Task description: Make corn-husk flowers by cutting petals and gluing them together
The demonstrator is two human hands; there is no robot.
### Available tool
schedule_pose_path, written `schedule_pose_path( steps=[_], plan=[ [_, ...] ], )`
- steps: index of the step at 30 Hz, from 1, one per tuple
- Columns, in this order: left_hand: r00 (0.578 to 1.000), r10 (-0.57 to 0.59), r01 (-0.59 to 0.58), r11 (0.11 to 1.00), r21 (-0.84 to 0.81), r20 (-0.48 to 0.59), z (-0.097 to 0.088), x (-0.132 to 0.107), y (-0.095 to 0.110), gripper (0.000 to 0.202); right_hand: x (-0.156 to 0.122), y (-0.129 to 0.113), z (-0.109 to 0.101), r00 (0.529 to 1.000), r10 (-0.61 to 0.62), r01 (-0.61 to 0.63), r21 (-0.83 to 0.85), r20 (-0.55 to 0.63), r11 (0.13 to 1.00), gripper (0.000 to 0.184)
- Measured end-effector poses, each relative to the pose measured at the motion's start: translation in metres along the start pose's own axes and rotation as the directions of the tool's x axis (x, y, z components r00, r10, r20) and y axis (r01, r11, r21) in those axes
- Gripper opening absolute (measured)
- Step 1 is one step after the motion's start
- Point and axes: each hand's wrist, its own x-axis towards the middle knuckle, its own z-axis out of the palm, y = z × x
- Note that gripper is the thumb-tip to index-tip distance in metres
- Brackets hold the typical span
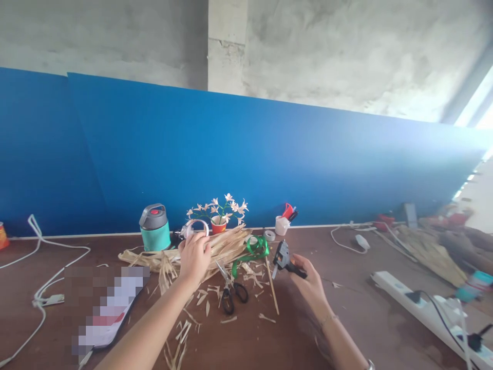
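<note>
My right hand (308, 280) is wrapped round the handle of a black and grey hot glue gun (283, 255), lifted over the table. My left hand (195, 255) reaches over the dried corn husks (227, 246), its fingers closed on a white ring (207, 226) that looks like a roll of tape. Behind it, a small red and white pot (219, 226) bears pale husk flowers (233, 204) on green stems. Black-handled scissors (233, 295) lie between my hands, near a green ribbon (257, 249) and a thin wooden stick (272, 293).
A teal jar (155, 236) with a grey lid stands at left, behind a blurred-out phone-like object (110, 313). A white cup (282, 225) with pens and a tape roll (269, 235) are at the back. At right lies a power strip (416, 308); husk scraps and cables are scattered about.
</note>
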Motion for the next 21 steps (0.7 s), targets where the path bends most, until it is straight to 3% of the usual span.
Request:
schedule_pose_path(
  steps=[3,6,9,11,13,15,18,21],
  plan=[
    [0.96,0.27,-0.258,0.956,-0.137,0.07,0.0,-0.005,0.032,0.027,0.002,-0.007,-0.005,0.999,0.033,-0.033,0.129,0.001,0.991,0.048],
    [0.814,0.538,-0.479,0.835,-0.271,0.218,0.018,-0.015,0.074,0.024,0.003,-0.013,-0.011,0.999,0.033,-0.032,0.183,-0.001,0.983,0.049],
    [0.683,0.626,-0.568,0.779,-0.266,0.376,0.044,-0.028,0.112,0.021,0.001,-0.015,-0.014,1.0,-0.007,0.009,0.174,-0.012,0.985,0.048],
    [0.638,0.658,-0.6,0.751,-0.276,0.4,0.059,-0.037,0.129,0.023,-0.001,-0.015,-0.014,0.999,-0.037,0.038,0.147,-0.009,0.988,0.046],
    [0.594,0.682,-0.626,0.725,-0.287,0.427,0.069,-0.043,0.136,0.031,-0.002,-0.012,-0.014,0.999,-0.054,0.055,0.118,-0.006,0.991,0.045],
    [0.578,0.672,-0.614,0.732,-0.296,0.462,0.074,-0.047,0.136,0.031,-0.001,-0.007,-0.015,0.998,-0.065,0.066,0.079,-0.011,0.995,0.045],
    [0.557,0.669,-0.604,0.733,-0.313,0.492,0.073,-0.05,0.125,0.025,0.003,0.003,-0.019,0.997,-0.079,0.079,-0.016,-0.003,0.997,0.048],
    [0.519,0.692,-0.633,0.705,-0.319,0.501,0.067,-0.051,0.111,0.025,0.007,0.01,-0.021,0.995,-0.071,0.083,-0.169,0.077,0.982,0.051]
  ],
)
